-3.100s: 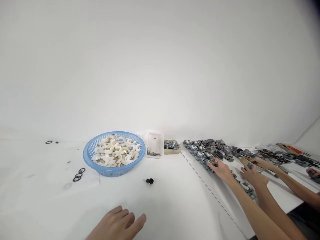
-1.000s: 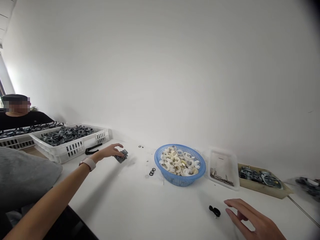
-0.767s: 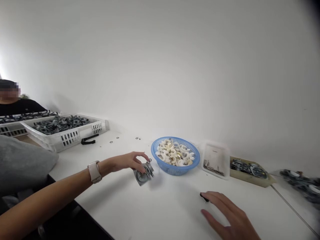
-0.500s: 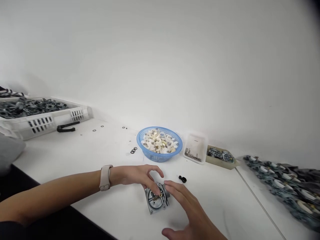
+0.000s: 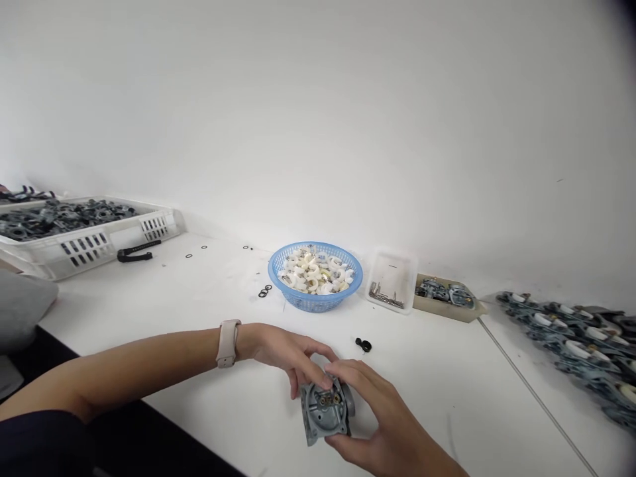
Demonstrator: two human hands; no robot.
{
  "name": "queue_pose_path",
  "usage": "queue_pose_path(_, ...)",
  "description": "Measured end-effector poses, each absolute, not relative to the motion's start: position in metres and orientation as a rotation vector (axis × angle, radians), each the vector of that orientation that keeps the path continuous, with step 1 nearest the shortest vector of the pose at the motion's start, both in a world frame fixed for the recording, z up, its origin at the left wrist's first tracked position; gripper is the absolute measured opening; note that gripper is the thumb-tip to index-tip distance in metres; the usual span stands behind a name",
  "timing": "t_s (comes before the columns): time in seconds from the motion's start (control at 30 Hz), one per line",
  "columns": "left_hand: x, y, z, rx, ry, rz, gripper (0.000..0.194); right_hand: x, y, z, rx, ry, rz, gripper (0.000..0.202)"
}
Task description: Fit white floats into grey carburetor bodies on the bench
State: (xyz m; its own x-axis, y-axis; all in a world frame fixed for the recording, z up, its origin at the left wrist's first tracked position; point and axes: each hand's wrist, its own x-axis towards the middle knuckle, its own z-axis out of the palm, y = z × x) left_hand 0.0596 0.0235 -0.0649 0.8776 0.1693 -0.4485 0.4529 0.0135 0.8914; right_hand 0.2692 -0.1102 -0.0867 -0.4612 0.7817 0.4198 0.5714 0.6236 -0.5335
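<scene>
A grey metal carburetor body (image 5: 324, 414) with brass jets in its round bowl is tilted up at the front of the white table. My left hand (image 5: 293, 358), with a pale watch strap on its wrist, grips its far side, thumb on the rim near the jets. My right hand (image 5: 380, 414) wraps its right side, fingers over the top and thumb at the lower edge. Both hands are closed on it. Just beyond lie small black rubber parts (image 5: 364, 344).
A blue basket (image 5: 315, 303) of white plastic floats stands behind. Beside it are a clear tray (image 5: 410, 281) with metal pins and a beige box (image 5: 442, 310) of metal parts. Carburetor bodies (image 5: 571, 338) line the right; a white crate (image 5: 94, 246), black strap (image 5: 139, 253) and O-rings (image 5: 265, 291) are left.
My right hand has closed around the carburetor body, thumb now touching its lower edge. The body has tilted up and turned. The left hand has shifted right with it.
</scene>
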Motion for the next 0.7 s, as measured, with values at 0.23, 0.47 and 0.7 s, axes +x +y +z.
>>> queue_pose_path(0.23,0.039,0.043,0.004,2.068,0.521,-0.142,0.039,0.273,-0.103,-0.091,-1.227,-2.04,0.582,0.058)
queue_pose_path(0.47,0.041,0.107,0.026,2.657,0.934,0.228,0.027,0.276,-0.096,-0.108,-1.335,-1.949,0.539,0.059)
queue_pose_path(0.7,0.091,0.152,-0.019,2.778,1.219,0.211,0.029,0.279,-0.089,-0.113,-1.403,-2.079,0.371,0.072)
